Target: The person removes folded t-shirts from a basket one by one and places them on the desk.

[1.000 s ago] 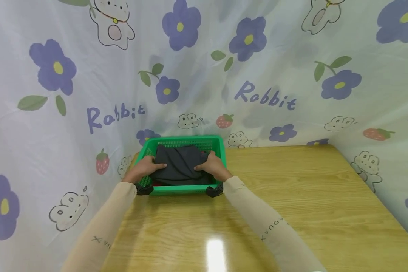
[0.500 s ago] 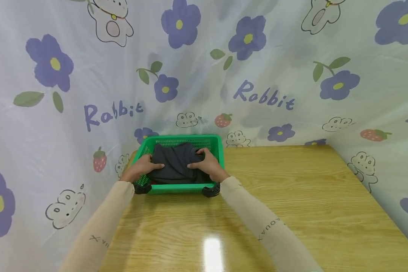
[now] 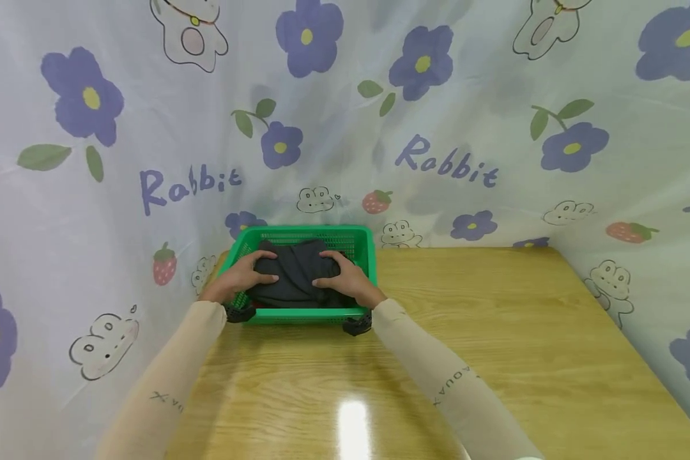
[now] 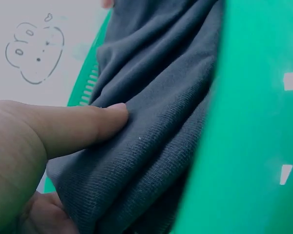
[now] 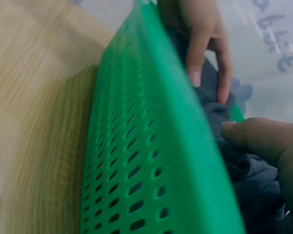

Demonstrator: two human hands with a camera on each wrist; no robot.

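Observation:
In the head view a folded dark grey cloth [image 3: 293, 271] lies inside a green plastic basket [image 3: 316, 313]. My left hand [image 3: 238, 275] holds its left side, the index finger reaching over the top and the thumb in front. Up close in the left wrist view, the thumb [image 4: 97, 124] presses into the ribbed knit while part of the hand sits under the cloth's edge. On the opposite side my right hand [image 3: 351, 278] holds the cloth with thumb and fingers apart. Its thumb [image 5: 256, 139] touches the folds in the right wrist view; its other fingers are hidden there.
The basket stands on a wooden table [image 3: 466, 319], near its back left corner. A white curtain [image 3: 345, 128] printed with purple flowers and rabbits hangs behind and on both sides. Wrist cameras [image 3: 356, 324] sit by the basket's front rim.
The right hand has shifted slightly left, drawing the cloth's right side inward. Index fingers of both hands now show over the top of the cloth. The cloth stays inside the basket.

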